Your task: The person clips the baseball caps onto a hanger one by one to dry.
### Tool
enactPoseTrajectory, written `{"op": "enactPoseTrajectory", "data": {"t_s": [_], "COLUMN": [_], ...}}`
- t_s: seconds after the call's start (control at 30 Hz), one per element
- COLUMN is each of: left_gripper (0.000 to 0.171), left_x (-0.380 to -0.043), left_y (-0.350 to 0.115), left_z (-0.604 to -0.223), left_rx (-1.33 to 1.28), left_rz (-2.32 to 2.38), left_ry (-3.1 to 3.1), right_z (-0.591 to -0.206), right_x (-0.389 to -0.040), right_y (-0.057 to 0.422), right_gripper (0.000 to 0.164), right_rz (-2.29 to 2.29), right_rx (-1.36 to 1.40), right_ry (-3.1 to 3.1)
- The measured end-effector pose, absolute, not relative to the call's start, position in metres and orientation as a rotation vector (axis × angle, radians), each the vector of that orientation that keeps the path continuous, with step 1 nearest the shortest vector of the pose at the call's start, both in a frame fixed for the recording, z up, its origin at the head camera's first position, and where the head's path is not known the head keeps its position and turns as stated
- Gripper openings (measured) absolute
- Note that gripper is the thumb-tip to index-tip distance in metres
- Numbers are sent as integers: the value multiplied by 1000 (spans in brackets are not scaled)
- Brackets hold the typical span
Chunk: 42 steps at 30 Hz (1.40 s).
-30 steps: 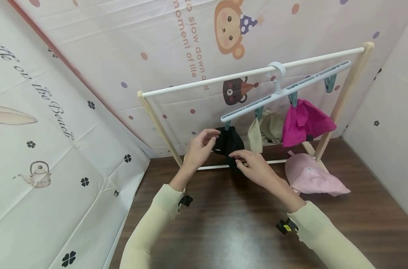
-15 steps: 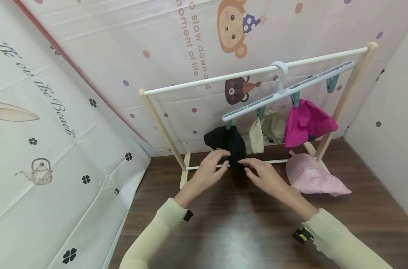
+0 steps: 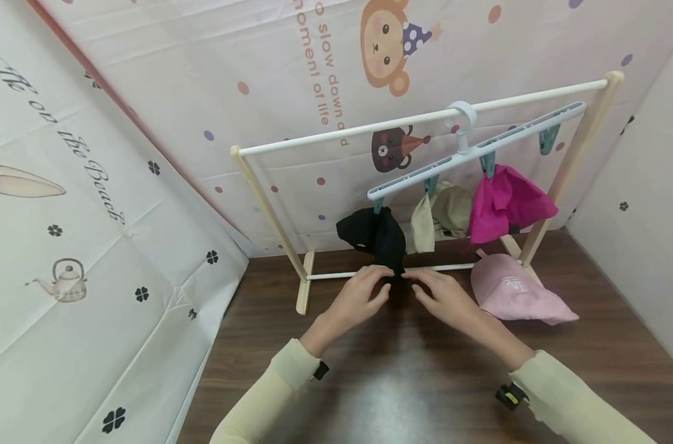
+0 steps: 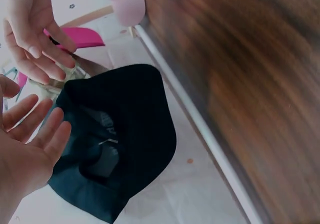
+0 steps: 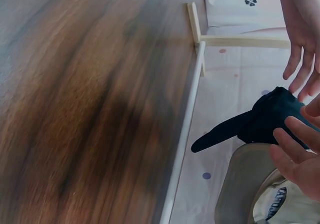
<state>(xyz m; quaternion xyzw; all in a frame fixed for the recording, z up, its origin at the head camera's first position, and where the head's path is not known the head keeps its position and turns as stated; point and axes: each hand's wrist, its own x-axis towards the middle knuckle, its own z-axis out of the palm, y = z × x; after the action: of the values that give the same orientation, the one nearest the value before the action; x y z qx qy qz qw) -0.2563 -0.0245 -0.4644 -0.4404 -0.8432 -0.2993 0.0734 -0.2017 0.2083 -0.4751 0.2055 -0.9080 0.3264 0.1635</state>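
A black baseball cap (image 3: 372, 231) hangs from the leftmost clip (image 3: 379, 205) of a pale blue hanger (image 3: 497, 143). In the left wrist view the inside and curved brim of this cap (image 4: 142, 134) show. My left hand (image 3: 358, 297) and right hand (image 3: 446, 300) are on either side of its lower end, fingertips facing each other. Both wrist views show loosely spread fingers with nothing gripped, the left hand (image 4: 30, 154) and right hand (image 5: 302, 156) beside the cap. A beige cap (image 3: 450, 208) and a magenta cap (image 3: 505, 200) hang from clips to the right.
The hanger hooks over the white top rod (image 3: 347, 131) of a wooden-legged rack. Its lower rod (image 3: 330, 275) runs close above the brown wooden table (image 3: 392, 382). A pink cap (image 3: 497, 287) lies by the rack's right foot. An unused clip (image 3: 548, 140) hangs at the hanger's right end.
Both hands have moved down along the black cap toward its lower end, the left hand coming off its upper left side. The cap's left part now shows uncovered.
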Motion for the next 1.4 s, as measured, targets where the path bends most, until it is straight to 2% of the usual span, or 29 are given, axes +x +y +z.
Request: {"op": "enactPoseTrajectory", "data": {"t_s": [0.47, 1.1, 1.4], "left_gripper": [27, 28, 31], "left_x": [-243, -233, -234], "left_y": [-3, 35, 65], "left_z": [-489, -510, -508], "left_rx": [-1447, -1530, -1551], "left_rz": [-913, -847, -729], "left_ry": [-2588, -2588, -2606], "right_z": [-491, -505, -515], "right_x": [-200, -177, -166], "right_y": [233, 286, 323], "right_gripper": [28, 32, 49], "right_rz": [806, 722, 596], "right_rx": [564, 522, 552], "right_ry": [-2596, -2612, -2605]}}
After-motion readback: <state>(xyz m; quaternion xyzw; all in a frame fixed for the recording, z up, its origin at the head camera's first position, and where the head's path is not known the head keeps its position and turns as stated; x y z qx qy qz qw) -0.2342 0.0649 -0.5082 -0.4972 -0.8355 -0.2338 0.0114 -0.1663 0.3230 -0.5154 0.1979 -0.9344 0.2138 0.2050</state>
